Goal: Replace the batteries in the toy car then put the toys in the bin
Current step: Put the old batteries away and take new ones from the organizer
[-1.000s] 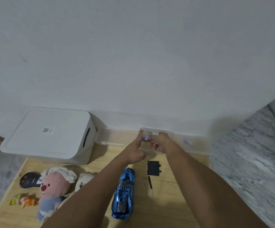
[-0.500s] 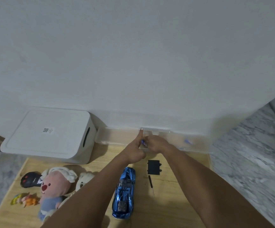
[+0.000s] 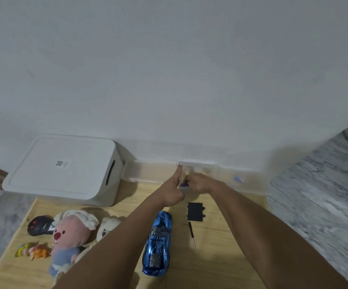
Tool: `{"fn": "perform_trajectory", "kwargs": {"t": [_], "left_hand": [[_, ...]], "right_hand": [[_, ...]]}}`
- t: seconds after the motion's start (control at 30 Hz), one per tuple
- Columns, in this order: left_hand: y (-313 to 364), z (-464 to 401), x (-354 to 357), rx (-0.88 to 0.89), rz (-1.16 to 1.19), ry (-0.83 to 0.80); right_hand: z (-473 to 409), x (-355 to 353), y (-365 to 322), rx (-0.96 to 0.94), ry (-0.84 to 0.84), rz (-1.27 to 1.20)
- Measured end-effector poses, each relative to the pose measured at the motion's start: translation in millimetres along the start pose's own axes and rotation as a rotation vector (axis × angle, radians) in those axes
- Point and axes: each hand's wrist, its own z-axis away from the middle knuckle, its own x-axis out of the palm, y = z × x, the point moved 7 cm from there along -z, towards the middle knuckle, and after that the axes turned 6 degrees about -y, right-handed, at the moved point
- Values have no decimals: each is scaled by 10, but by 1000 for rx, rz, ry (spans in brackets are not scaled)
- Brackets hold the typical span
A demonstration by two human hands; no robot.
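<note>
While pinching a purple battery (image 3: 184, 185), right hand (image 3: 198, 183) beyond the blue toy car (image 3: 157, 236), left hand (image 3: 174, 191) thumb-up.

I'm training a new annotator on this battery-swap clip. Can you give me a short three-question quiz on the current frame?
1. True or false: the white bin has its lid on.
2. What lies on the wooden board between the blue toy car and the right forearm? A) spoon B) small screwdriver C) pencil
3. Fill in: both hands, left hand and right hand, are at the clear plastic ____ by the wall.

Key: 1 true; 2 B; 3 box.
</note>
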Motion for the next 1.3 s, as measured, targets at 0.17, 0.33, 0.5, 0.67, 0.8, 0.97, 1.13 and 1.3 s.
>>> {"fn": "perform_trajectory", "kwargs": {"t": [0.17,0.33,0.5,0.67,0.8,0.97,1.13,1.3], "left_hand": [[-26,-24,7,-18,-12,4],[-53,-41,13,-38,-16,12],[-45,-66,37,-38,-28,9],[-29,-81,27,-30,47,22],[-5,-38,10,-8,-4,92],[-18,189,-80,-1,-71,377],[-168,559,-141,-81,-274,611],[-591,810,27,-369,-430,526]], "right_hand": [[-23,12,25,64,-49,-53],[20,26,15,58,-90,-73],[217,-31,30,71,-109,20],[450,-138,-19,79,24,128],[563,-147,75,94,132,-81],[800,-8,284,142,134,-745],[1025,97,292,127,125,-867],[1152,247,245,102,75,-770]]}}
